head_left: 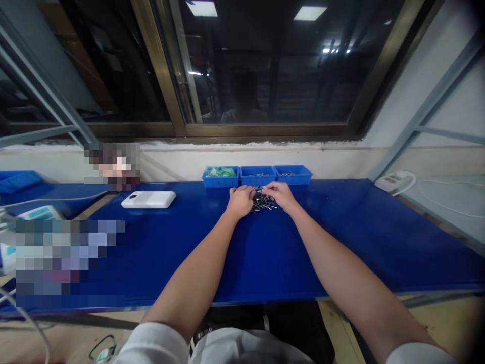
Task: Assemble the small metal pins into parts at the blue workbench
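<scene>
A pile of small, thin metal pieces (262,203), like pins or screws, lies on the blue tabletop between my hands. My left hand (241,201) rests at the pile's left edge, fingers curled inward; whatever they grip is hidden. On the other side, my right hand (281,195) is over the pile's right edge with thumb and fingers pinched together, and anything in them is too small to make out. Just behind stand three blue bins in a row: the left bin (222,182) has green packets in it, while the middle bin (258,181) and the right bin (299,179) contain small metal pieces.
A white power bank (148,199) lies on the blue table (273,258) to the left. Farther left are another blue bin (18,181), cables and blurred patches. A white power strip (394,180) with a cord sits at the back right. Metal frame posts and a window stand behind.
</scene>
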A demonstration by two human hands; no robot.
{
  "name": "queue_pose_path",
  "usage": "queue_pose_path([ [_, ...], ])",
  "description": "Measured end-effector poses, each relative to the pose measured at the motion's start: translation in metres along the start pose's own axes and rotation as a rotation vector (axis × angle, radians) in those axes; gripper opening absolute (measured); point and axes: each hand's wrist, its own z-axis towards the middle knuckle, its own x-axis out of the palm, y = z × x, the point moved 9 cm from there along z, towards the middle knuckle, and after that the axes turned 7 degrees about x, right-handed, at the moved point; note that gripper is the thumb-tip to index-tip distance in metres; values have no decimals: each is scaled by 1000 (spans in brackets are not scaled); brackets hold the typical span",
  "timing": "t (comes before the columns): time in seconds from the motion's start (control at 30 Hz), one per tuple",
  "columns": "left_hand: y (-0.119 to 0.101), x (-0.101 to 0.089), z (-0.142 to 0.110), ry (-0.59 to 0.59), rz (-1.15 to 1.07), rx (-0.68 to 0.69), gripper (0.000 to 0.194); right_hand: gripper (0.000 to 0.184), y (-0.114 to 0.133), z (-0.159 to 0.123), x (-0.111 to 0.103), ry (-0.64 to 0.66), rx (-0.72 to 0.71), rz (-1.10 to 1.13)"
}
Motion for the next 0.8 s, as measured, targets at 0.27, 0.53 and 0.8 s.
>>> queue_pose_path([
  [0.27, 7, -6, -1, -78, -94, -75, 29, 40, -14, 8, -27, -179, 104, 16],
  [0.53, 20, 0, -1, -65, -80, -136, 29, 49, -28, 19, -74, -342, 168, 295],
  [0.8, 21, 16, -4, 86, -61, -134, 58, 38, -21, 11, -72, -397, 75, -279],
])
